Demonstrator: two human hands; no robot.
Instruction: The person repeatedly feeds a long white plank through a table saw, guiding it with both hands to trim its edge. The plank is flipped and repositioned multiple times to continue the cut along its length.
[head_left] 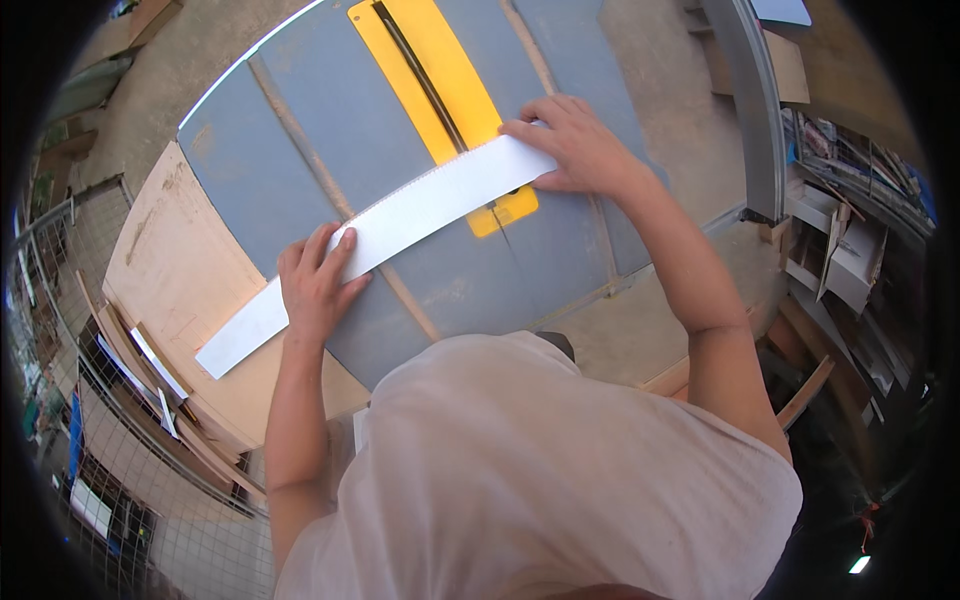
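A long white strip [420, 210] lies slantwise across a grey table saw top [230, 200], from lower left to upper right. It crosses a yellow insert plate [420, 60] with a dark slot, whose lower end shows below the strip. My left hand [318, 275] grips the strip left of centre, fingertips over it and thumb at its lower edge. At the right end my right hand [575, 145] holds it, fingers curled at the end and thumb beside the near edge. The strip's left part rests over a pale plywood panel [170, 240] joined to the grey top.
A metal fence rail [755, 110] runs along the top right. Stacked board offcuts [145, 370] and a wire mesh barrier [85, 430] stand at the left. Wooden and white panels [845, 260] crowd the right side. My torso fills the lower middle.
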